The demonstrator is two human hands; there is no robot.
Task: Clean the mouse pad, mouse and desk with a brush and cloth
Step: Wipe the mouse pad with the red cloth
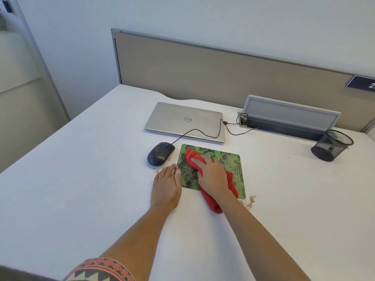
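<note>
A green patterned mouse pad lies on the white desk. My right hand lies flat on a red cloth and presses it onto the pad; the cloth trails off the pad's near edge. My left hand rests flat on the desk with its fingertips against the pad's left edge. A black wired mouse sits just left of the pad. Brown crumbs lie near the mouse and off the pad's near right corner. No brush is in view.
A closed silver laptop lies behind the pad, with the mouse cable running across it to a cable tray. A black mesh pen cup stands at the right. A beige partition backs the desk.
</note>
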